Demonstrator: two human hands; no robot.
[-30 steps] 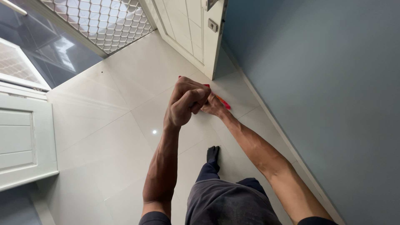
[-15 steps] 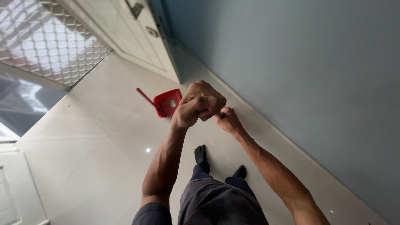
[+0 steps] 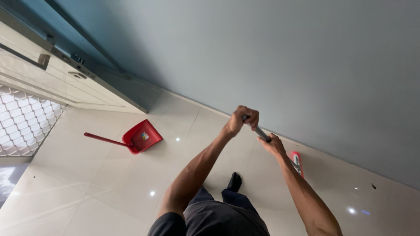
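Glossy cream floor tiles point(image 3: 87, 192) meet a grey wall point(image 3: 262, 52); both hands, left point(image 3: 243, 120) and right point(image 3: 273, 144), are clenched around a broom handle point(image 3: 261, 133), red dustpan point(image 3: 141, 136) well apart.

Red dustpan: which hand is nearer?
Left. The left hand, on top of the broom handle, sits closer to the red dustpan; the right hand grips lower, farther away, nearer the wall.
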